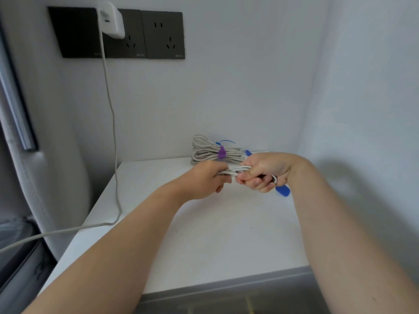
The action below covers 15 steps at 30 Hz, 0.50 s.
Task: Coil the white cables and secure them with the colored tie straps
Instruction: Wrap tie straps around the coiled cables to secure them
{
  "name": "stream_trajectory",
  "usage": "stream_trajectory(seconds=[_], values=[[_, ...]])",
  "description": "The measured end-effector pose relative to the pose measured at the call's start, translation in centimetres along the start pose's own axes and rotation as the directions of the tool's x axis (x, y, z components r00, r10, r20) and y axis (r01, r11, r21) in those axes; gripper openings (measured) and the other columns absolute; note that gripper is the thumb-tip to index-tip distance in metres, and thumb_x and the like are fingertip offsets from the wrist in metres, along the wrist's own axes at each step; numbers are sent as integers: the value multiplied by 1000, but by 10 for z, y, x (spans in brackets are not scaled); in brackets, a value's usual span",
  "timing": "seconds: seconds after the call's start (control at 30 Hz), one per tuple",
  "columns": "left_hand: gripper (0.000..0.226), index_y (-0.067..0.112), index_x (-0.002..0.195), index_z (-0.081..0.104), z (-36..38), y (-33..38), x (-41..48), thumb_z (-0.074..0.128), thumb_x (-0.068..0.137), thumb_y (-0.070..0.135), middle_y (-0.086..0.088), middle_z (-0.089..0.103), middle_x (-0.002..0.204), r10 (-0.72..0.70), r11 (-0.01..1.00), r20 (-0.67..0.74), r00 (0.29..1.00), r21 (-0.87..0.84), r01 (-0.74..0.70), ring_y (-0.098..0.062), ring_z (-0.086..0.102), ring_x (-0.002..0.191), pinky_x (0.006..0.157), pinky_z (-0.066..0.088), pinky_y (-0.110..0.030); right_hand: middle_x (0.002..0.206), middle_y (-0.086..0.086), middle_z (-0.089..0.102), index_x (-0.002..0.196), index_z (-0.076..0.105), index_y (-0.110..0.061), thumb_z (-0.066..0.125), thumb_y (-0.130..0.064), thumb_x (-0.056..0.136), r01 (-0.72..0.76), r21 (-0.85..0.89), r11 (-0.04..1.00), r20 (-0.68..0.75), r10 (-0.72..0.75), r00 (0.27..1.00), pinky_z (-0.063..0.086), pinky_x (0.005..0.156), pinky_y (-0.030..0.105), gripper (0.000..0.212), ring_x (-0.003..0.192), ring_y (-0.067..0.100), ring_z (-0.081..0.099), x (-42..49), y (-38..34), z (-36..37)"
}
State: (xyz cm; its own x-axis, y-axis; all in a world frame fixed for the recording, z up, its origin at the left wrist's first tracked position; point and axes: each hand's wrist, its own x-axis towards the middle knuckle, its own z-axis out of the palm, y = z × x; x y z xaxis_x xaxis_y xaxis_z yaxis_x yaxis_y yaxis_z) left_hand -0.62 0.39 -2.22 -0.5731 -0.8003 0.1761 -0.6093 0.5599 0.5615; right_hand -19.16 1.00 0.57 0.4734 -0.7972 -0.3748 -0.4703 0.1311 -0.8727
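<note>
**Both hands clenched on a cable bundle above the shelf**

A white cable bundle (235, 171) runs level between 2 fists above the white shelf (204, 234). The left hand (207, 180) grips its 9 o'clock end; the right hand (264, 172) is clenched on its 3 o'clock end, a loop showing by the little finger. At 12 o'clock from the hands lies a coil (215, 150) bound by a purple strap (221, 152). A blue strap (283, 191) lies at 4 o'clock under the right wrist. At 10 o'clock a charger (112, 20) sits in a wall socket (163, 35).
</note>
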Motion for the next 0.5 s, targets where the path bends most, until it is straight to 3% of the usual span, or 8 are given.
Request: stream_trajectory(seconds=[0.1,0.2,0.3,0.5], values=[[22,20,76,52,-1,-3,2,44,97,18,7,51,64,-44,995,19,999,89,42,-4,46,58,53,35,-13,47,0,48,78,58,-5,55,-6,91,-27,-38,999,-175,20,984,27,34,13,13,30,5,32,6,-2,2],[21,17,81,53,-1,-5,3,41,98,21,8,50,66,-78,981,42,996,179,70,-5,45,60,55,34,-14,60,4,60,85,66,-14,65,-3,84,52,-35,998,-320,-60,945,39,40,15,11,37,7,47,10,-1,0],[22,17,83,54,-4,-4,3,39,99,21,7,50,66,-104,982,23,994,159,99,-7,47,61,54,34,-16,61,-1,63,93,69,-18,66,-1,82,183,26,983,-354,-162,921,47,50,17,20,46,8,55,7,1,-4],[24,18,87,59,-11,-6,3,39,98,19,4,53,64,-144,989,-37,989,39,145,-6,48,58,47,35,-8,79,10,59,105,64,0,61,7,81,381,136,914,-341,-318,885,52,61,21,24,60,14,58,8,2,-4]])
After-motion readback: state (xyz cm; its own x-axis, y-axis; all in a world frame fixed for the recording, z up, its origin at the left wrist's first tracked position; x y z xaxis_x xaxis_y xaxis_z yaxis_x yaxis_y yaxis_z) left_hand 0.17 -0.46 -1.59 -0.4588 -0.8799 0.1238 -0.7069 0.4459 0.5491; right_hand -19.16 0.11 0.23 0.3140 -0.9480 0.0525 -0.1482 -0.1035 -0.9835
